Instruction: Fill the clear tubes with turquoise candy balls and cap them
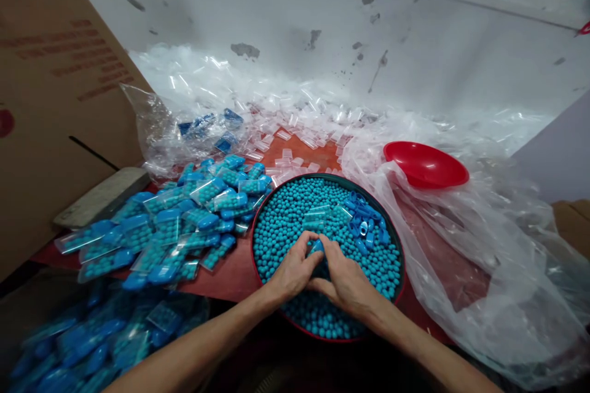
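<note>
Holding a blue piece (316,247), hands (295,267) (345,276) meet; carton print (76,43) illegible

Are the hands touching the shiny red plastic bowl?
No, the left hand and right hand are over the round tub of blue beads, away from the bowl.

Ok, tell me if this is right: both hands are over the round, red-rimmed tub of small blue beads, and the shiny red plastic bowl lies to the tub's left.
Wrong side: the shiny red plastic bowl lies to the right of the round, red-rimmed tub, as the head view shows. The left hand and right hand are indeed over its small blue beads.
</note>
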